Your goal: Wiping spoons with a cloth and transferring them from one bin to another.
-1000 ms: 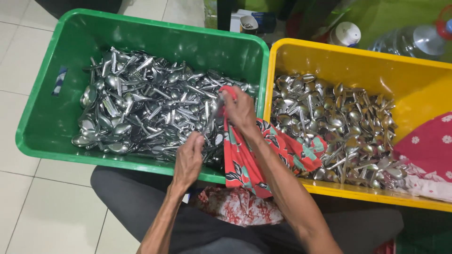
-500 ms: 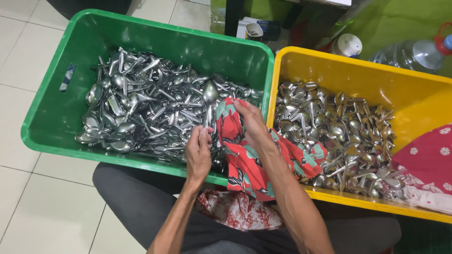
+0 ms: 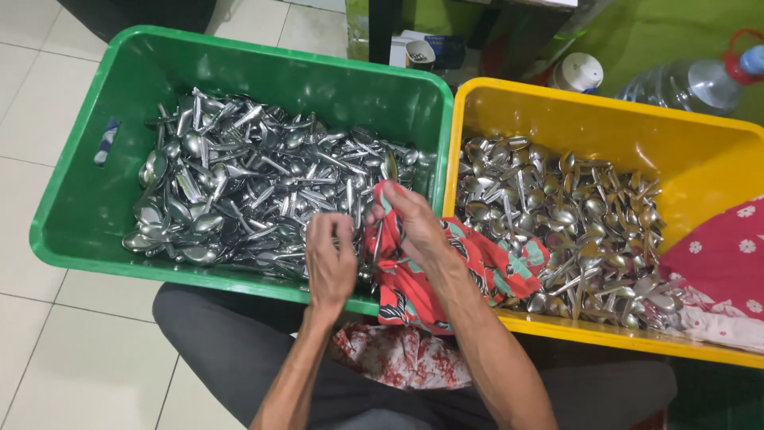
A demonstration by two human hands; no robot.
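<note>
At the far left a green tub [image 3: 72,231] is seen standing on the tiled floor [image 3: 32,95], heaped with steel spoons [image 3: 239,191] piled every way across its middle and right. At its near right corner the left hand [image 3: 330,267] is held palm-down over the rim, fingers curled close together around what looks like a spoon handle, though how much is gripped cannot be told because the fingers hide it. Just to the right, the right hand [image 3: 414,227] is closed on a fold of red patterned cloth [image 3: 446,279], which is draped over the wall shared by the two tubs and hangs down toward the lap. A thin spoon [image 3: 376,243] appears to be pinched between the two hands, wrapped partly in the cloth. The step in hand is judged to be the wiping of a single spoon. What is called for next is probably a firm pull of the spoon through the cloth, then a release into one tub. Further right a yellow tub [image 3: 716,159] is filled with more spoons [image 3: 573,223]. At the far right a red flowered cloth [image 3: 716,263] lies over its edge, with a clear water bottle [image 3: 684,84] behind.
</note>
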